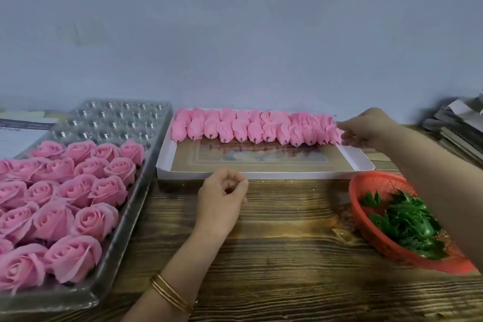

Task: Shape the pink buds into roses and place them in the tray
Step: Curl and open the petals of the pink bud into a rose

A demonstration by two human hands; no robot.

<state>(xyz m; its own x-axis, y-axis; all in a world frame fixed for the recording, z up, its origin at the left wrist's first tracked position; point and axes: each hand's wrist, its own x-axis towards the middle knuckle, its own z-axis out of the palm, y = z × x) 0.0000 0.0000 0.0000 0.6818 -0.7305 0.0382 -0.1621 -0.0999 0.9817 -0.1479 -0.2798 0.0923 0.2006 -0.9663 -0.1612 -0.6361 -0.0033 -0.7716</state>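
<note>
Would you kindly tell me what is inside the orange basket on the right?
The orange basket holds a heap of green leaf pieces. The right forearm crosses over its right side, hiding that part; whatever lies beneath the leaves is covered.

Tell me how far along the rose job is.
Done: shaped roses fill the near rows of the clear tray; its far pockets are empty. In hand: the right hand reaches the end bud in the white box, grip unclear; the left hand hovers loosely curled, holding nothing. Left: about two rows of buds to shape.
</note>
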